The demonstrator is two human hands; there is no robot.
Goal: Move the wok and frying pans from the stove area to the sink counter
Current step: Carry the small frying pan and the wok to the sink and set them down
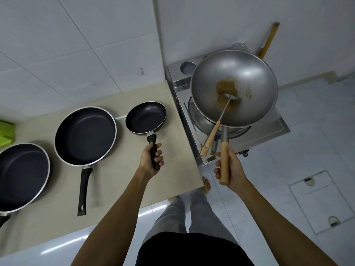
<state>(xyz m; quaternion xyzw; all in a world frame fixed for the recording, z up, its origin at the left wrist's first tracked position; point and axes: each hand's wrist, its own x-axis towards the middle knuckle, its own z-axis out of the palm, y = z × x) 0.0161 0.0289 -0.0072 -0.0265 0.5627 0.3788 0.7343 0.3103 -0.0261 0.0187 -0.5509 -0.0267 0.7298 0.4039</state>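
Note:
A grey steel wok (247, 77) sits over the burner of a small steel stove (276, 127) at the right, with brown residue and a wooden-handled spatula (211, 137) resting inside. My right hand (229, 169) is shut on the wok's wooden handle. A small black frying pan (146, 117) rests on the beige counter (123, 179); my left hand (151, 160) grips its black handle. A medium black frying pan (85, 136) lies left of it, and a large one (21, 175) sits at the left edge, partly cut off.
White tiled wall behind the counter. A green object (5, 133) shows at the far left. A wooden stick (269, 41) leans behind the stove. My legs and bare feet stand on the glossy white floor (307, 150), with floor hatches at the right.

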